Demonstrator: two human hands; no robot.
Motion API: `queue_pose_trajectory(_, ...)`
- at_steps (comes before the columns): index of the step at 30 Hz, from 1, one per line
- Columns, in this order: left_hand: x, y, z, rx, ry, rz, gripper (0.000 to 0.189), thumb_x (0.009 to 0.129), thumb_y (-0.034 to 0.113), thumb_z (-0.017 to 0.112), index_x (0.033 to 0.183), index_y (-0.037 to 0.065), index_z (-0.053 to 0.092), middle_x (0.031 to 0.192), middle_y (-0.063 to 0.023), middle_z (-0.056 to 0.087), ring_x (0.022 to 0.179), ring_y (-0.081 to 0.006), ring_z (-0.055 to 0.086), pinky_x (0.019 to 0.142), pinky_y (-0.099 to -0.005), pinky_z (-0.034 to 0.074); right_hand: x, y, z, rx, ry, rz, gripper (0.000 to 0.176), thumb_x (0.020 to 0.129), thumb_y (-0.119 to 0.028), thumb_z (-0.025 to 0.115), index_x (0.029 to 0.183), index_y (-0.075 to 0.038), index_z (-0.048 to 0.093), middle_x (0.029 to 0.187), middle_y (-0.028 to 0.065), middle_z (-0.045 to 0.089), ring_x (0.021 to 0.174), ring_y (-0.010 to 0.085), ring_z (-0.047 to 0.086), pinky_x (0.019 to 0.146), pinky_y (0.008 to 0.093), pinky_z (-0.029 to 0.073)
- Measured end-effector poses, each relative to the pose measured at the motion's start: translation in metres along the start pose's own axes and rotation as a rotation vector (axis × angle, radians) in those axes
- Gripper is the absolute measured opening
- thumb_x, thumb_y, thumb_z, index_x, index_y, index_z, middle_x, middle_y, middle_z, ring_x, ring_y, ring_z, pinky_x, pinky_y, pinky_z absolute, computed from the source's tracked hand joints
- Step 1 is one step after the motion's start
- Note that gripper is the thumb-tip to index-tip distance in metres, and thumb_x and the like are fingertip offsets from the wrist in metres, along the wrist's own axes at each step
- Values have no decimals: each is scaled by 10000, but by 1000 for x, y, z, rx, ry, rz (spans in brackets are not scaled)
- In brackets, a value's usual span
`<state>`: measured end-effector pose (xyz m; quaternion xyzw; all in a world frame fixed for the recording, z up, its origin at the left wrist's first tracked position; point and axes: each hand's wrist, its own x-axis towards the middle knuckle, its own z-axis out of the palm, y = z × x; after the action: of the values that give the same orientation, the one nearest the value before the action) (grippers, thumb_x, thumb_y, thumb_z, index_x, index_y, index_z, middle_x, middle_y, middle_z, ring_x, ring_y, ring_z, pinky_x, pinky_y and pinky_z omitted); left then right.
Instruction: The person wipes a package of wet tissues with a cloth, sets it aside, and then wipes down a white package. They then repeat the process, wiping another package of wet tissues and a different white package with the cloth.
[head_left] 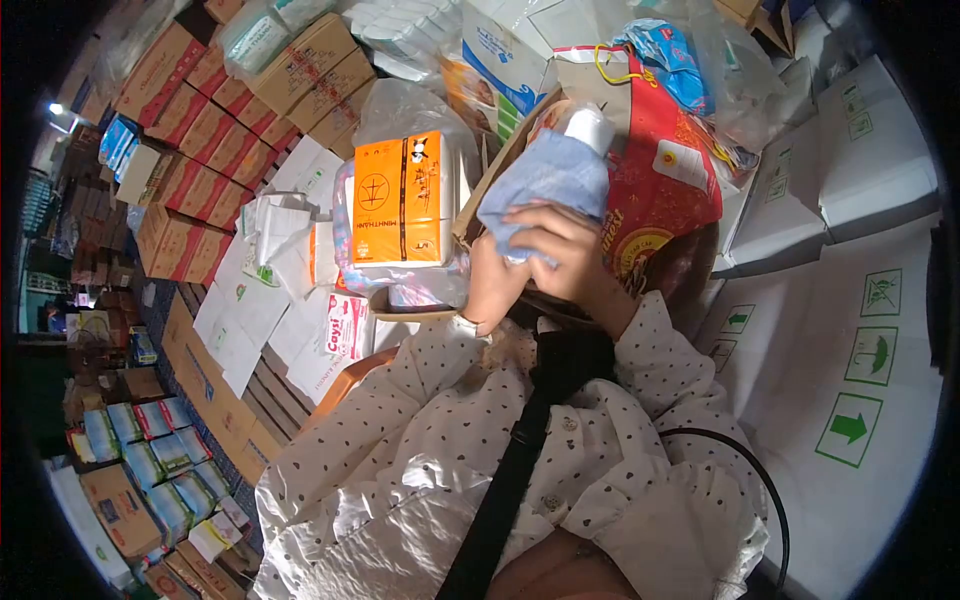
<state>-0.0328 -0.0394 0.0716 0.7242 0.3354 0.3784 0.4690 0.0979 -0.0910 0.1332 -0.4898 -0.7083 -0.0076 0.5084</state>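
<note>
A light blue cloth [545, 182] is wrapped around a white bottle [590, 128], whose pale end sticks out at the upper right. My right hand [562, 245] is closed over the lower part of the cloth, its fingers bent across it. Beneath and beside it, my left hand [494, 285] grips the wrapped bottle from below; the cloth and my other hand hide most of its fingers. Both hands are above an open cardboard box [470, 212]. Just to the left, an orange tissue pack [398, 200] lies on other plastic-wrapped packs.
A red bag [665, 165] stands behind the hands on the right. White cartons [850, 360] with green marks line the right side. Brown and red cartons [205, 130] are stacked at the left. A small Caysi pack [348, 326] lies on white cardboard.
</note>
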Motion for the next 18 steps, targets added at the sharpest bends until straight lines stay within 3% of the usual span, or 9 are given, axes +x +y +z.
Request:
queue_pose_trajectory(4,1,7,-1,-103,44,-17,289,746,128,761,974,-21,663,798,-193,688,774,-259,711,675,-370,526,0,9,-1,38,-30,-36,201,643,18,632,826,-56,672,975,92,683,969,292,679,858,389,545)
queue_pose_trajectory(7,6,13,-3,-20,-30,-38,300,751,126,771,988,-23,661,812,-168,693,794,-223,704,702,-363,526,13,31,-8,13,-45,-55,195,655,19,628,833,-51,666,984,96,684,981,295,674,862,390,543)
queue_pose_trajectory(10,16,27,-6,-9,-76,-34,406,768,157,794,1105,-22,653,931,-166,710,874,-211,694,789,-346,520,26,53,-14,-37,-1,-48,192,671,24,614,840,-50,663,986,98,684,985,300,670,865,400,539)
queue_pose_trajectory(13,18,28,-4,-26,-40,51,449,777,172,790,1157,-17,644,972,-187,709,904,-242,698,807,-353,517,37,83,-21,-56,61,-53,186,704,35,592,845,-58,670,963,120,680,931,317,671,828,413,536)
queue_pose_trajectory(16,17,32,-5,37,-51,42,457,780,185,783,1166,-15,643,985,-208,703,914,-291,699,813,-366,514,42,101,-31,-27,216,-12,136,748,15,584,849,-45,654,924,94,683,833,254,669,758,357,529)
queue_pose_trajectory(18,18,31,-3,37,-54,30,459,777,191,782,1161,-17,644,987,-213,702,914,-307,697,811,-369,515,61,73,-58,432,268,406,106,806,-28,579,902,-32,626,898,42,665,767,171,632,710,288,502)
